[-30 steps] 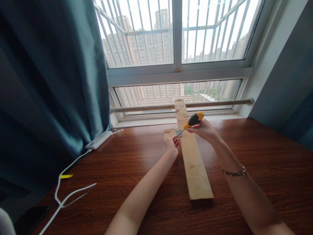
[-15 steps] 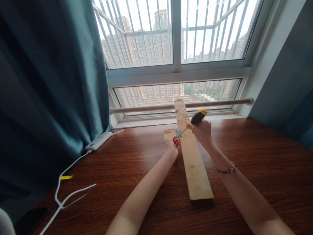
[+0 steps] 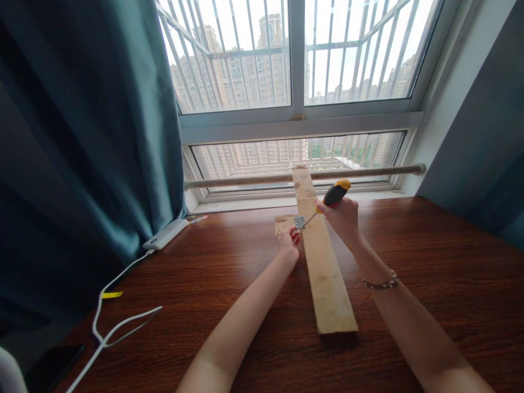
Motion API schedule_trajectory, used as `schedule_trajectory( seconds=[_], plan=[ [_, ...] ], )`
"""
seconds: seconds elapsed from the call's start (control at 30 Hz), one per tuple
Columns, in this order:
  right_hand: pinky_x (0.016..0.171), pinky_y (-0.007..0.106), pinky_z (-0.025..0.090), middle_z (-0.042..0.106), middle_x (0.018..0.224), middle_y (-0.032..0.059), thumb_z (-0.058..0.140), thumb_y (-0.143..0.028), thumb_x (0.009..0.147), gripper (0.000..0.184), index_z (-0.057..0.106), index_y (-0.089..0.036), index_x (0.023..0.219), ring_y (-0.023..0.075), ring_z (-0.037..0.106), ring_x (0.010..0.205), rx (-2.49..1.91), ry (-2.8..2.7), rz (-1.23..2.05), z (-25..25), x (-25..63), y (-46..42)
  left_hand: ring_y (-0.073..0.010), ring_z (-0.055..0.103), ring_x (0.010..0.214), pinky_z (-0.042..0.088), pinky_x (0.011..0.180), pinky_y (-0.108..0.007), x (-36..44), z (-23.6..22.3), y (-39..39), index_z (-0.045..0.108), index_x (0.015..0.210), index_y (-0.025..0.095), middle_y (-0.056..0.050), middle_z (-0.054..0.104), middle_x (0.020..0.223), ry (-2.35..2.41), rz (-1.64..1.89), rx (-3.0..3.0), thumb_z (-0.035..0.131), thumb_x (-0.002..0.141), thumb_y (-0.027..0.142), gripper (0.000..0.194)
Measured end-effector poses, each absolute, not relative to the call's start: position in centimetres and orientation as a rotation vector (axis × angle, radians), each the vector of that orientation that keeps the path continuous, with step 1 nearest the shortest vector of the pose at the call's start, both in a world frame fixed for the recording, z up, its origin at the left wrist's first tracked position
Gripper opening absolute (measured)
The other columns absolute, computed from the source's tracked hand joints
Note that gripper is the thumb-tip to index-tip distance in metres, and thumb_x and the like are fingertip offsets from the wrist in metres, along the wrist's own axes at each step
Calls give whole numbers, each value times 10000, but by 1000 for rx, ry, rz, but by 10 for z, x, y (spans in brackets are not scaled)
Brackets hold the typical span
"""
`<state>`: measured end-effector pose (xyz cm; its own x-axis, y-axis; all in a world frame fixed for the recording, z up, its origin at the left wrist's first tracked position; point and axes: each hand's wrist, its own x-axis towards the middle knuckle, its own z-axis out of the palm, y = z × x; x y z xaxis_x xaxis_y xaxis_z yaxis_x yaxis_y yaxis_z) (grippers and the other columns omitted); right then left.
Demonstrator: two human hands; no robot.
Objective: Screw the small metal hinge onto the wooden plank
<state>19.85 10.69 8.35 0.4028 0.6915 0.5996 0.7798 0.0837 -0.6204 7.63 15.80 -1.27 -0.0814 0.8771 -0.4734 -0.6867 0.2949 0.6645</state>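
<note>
My right hand point(image 3: 341, 218) is closed round a screwdriver point(image 3: 336, 192) with a black and yellow handle. The shaft slants down to the left, its tip at the right side of a small metal hinge point(image 3: 299, 222). That hinge lies across the joint between a long wooden board point(image 3: 327, 273) and a short wooden block point(image 3: 283, 222) at its left. My left hand point(image 3: 289, 240) is at the block's near edge just below the hinge, fingers curled together. Something red shows at its fingertips; what they hold, if anything, I cannot make out.
The board's far end reaches the window-side rail point(image 3: 368, 172). On the left of the brown table point(image 3: 429, 256) lie a white power strip point(image 3: 166, 236), a white cable point(image 3: 98, 311) and a yellow strip point(image 3: 112, 295). A blue curtain point(image 3: 123, 136) hangs there.
My right hand and the screwdriver have shifted slightly to the right, taking the tip from the hinge's lower middle to its right side. My left hand stays in place.
</note>
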Motion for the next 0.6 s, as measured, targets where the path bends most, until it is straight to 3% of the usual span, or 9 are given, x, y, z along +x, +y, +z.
schedule_trajectory(
  seconds=[0.2, 0.3, 0.43, 0.6],
  plan=[
    [531, 274, 360, 553, 441, 25, 601, -496, 706, 419, 493, -192, 439, 187, 576, 509, -1633, -1370, -132, 83, 198, 106, -76, 506, 496, 364, 520, -220, 76, -14, 160, 555, 615, 152, 19, 560, 580, 1013, 1317, 242, 612, 654, 99, 88],
    [572, 293, 399, 627, 554, 47, 629, -497, 693, 358, 598, -179, 531, 208, 606, 578, -1598, -1391, -108, 83, 198, 106, -70, 501, 490, 367, 520, -211, 76, -16, 161, 551, 619, 151, 21, 555, 579, 1011, 1315, 247, 606, 664, 103, 86],
    [641, 290, 469, 703, 784, 40, 714, -412, 638, 325, 698, -192, 876, 195, 640, 699, -1334, -1418, 268, 82, 199, 110, -69, 507, 498, 364, 517, -205, 76, -17, 162, 549, 623, 151, 15, 569, 600, 1004, 1312, 259, 596, 679, 110, 84],
    [523, 253, 489, 700, 825, 49, 780, -329, 557, 408, 677, -159, 914, 145, 610, 604, -1207, -1345, 751, 92, 202, 102, -74, 509, 504, 363, 522, -212, 76, -17, 162, 561, 632, 156, 15, 568, 597, 1000, 1311, 259, 604, 665, 108, 72]
  ],
)
